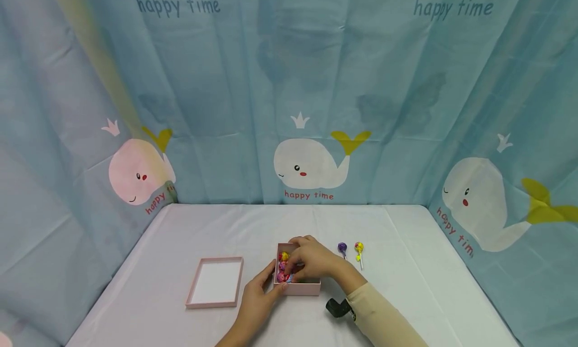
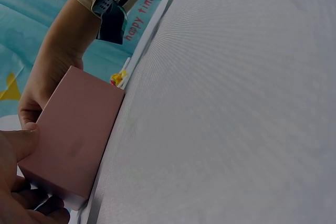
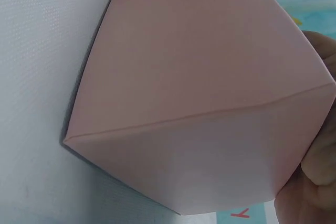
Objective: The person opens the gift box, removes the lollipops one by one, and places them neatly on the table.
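Pink box (image 1: 298,289), on tabletop (image 1: 406,287): held by left hand (image 1: 258,298), fingers around its corner. Wrapped candies (image 1: 282,266) inside: partly covered by right hand (image 1: 315,259); fingertips obscured, grip cannot be told.

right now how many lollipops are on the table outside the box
2: purple lollipop and, to its right, yellow lollipop, both right of the pink box; the right arm may hide more.

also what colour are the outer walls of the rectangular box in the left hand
The rectangular box is plain dusty pink outside, best in the right wrist view.
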The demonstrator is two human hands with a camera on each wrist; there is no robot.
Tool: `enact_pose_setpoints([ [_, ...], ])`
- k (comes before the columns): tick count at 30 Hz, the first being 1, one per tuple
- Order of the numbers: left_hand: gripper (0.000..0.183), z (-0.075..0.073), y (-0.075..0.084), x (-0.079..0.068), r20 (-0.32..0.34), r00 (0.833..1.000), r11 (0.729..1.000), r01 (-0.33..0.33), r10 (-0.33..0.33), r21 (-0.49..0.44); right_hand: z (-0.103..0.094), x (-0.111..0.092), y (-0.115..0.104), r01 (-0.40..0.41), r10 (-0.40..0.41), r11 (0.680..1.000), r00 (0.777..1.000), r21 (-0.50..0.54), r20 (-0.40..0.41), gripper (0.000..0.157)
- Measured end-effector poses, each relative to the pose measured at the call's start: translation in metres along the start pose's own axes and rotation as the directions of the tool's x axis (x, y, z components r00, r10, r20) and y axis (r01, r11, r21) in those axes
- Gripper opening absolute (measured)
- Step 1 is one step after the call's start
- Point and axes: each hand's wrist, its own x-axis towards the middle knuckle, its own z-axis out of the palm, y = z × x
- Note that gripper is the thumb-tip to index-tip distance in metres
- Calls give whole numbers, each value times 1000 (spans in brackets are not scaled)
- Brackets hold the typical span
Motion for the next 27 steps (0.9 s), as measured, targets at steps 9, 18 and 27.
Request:
enact_pose_setpoints([
  [9,73,-1,-3,1,-5,1000,1000,-2,2,-21,0,0,-1,87,-87,994,996,-67,-4,18],
  [18,73,-1,0,-1,-23,1000,1000,-1,1,6,1,1,4,55,-55,998,998,38,-9,15],
  [27,72,0,0,0,-22,1000,1000,2,-1,3,-9,-1,9,8,17,972,994,233,-105,15],
])
